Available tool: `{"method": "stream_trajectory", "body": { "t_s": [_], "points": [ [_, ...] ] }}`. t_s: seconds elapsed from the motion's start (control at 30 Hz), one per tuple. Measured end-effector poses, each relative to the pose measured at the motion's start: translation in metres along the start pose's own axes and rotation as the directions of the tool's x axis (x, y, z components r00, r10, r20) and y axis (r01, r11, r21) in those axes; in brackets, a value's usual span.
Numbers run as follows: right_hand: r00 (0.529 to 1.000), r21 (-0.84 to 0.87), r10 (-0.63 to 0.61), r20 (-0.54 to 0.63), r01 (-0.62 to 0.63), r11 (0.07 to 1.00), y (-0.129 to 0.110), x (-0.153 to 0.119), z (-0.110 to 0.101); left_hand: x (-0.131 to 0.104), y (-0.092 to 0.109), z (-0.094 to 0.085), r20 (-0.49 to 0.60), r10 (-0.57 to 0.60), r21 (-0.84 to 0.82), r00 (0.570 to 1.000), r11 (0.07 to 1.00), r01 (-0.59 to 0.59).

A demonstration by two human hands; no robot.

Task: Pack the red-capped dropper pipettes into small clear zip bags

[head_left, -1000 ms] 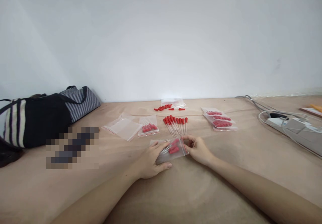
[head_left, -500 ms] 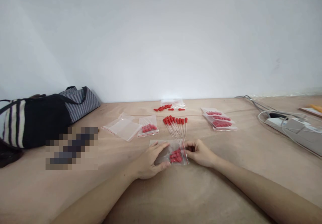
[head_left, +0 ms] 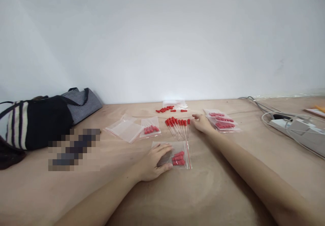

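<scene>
My left hand (head_left: 156, 163) rests with fingers spread on a clear zip bag (head_left: 187, 148), which lies flat with several red-bulbed droppers (head_left: 179, 158) inside. To the right of a fan of loose droppers (head_left: 177, 122) is my right hand (head_left: 201, 122), its fingers apart and nothing between them. Those loose droppers have their red bulbs toward the wall and their clear stems toward me. Another bag of droppers (head_left: 151, 130) lies behind my left hand, beside a few flat bags (head_left: 124, 129) without droppers.
Filled bags (head_left: 224, 125) overlap at the right. Red bulbs (head_left: 165, 109) and clear stems (head_left: 177, 104) lie by the wall. A black bag (head_left: 48, 121) is at the left, a power strip (head_left: 299, 131) with cables at the right.
My right hand has left the zip bag's opening and moved away from me to beside the loose droppers. My left hand stays on the bag, which now lies flatter.
</scene>
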State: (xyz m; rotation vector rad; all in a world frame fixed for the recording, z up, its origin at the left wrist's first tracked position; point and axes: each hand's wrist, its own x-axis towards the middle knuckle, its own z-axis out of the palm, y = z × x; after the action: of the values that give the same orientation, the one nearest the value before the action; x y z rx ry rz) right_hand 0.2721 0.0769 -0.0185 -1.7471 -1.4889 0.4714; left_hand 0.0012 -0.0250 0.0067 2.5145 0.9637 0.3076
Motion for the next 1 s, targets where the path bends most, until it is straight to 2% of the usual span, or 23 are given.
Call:
{"method": "stream_trajectory", "body": {
  "t_s": [0.17,0.37,0.5,0.6,0.63,0.7,0.77,1.0],
  "points": [
    [0.998,-0.027,0.03,0.053,-0.029,0.999,0.003,0.02,0.012,-0.002,0.001,-0.001,-0.007,-0.012,-0.013,1.0,1.0,0.012],
    [0.991,0.078,0.099,0.085,-0.105,0.991,0.006,0.012,0.007,-0.003,0.001,-0.002,0.005,-0.033,-0.015,0.999,0.999,0.033],
    [0.989,0.27,0.075,0.127,-0.108,0.957,0.009,-0.01,-0.01,-0.003,0.001,-0.002,0.0,-0.023,-0.018,1.0,1.0,0.023],
    [0.996,0.416,0.046,0.079,-0.075,0.906,0.016,-0.038,-0.024,-0.002,0.001,-0.002,0.005,-0.024,-0.015,1.0,1.0,0.024],
    [0.998,0.475,0.045,0.045,-0.061,0.878,0.018,-0.048,-0.027,-0.002,0.001,-0.002,0.01,-0.027,-0.012,1.0,1.0,0.027],
    [0.997,0.653,0.072,-0.028,-0.037,0.756,0.022,-0.068,-0.032,-0.002,0.001,-0.002,0.023,-0.029,-0.01,0.999,1.0,0.03],
    [0.995,0.732,0.1,-0.028,-0.048,0.679,0.021,-0.084,-0.031,-0.002,0.0,-0.002,0.025,-0.031,-0.013,0.999,0.999,0.031],
    [0.983,0.795,0.172,0.064,-0.154,0.586,-0.001,-0.105,-0.011,-0.002,0.001,-0.001,-0.004,-0.062,-0.03,0.998,0.998,0.062]
  ]
}}
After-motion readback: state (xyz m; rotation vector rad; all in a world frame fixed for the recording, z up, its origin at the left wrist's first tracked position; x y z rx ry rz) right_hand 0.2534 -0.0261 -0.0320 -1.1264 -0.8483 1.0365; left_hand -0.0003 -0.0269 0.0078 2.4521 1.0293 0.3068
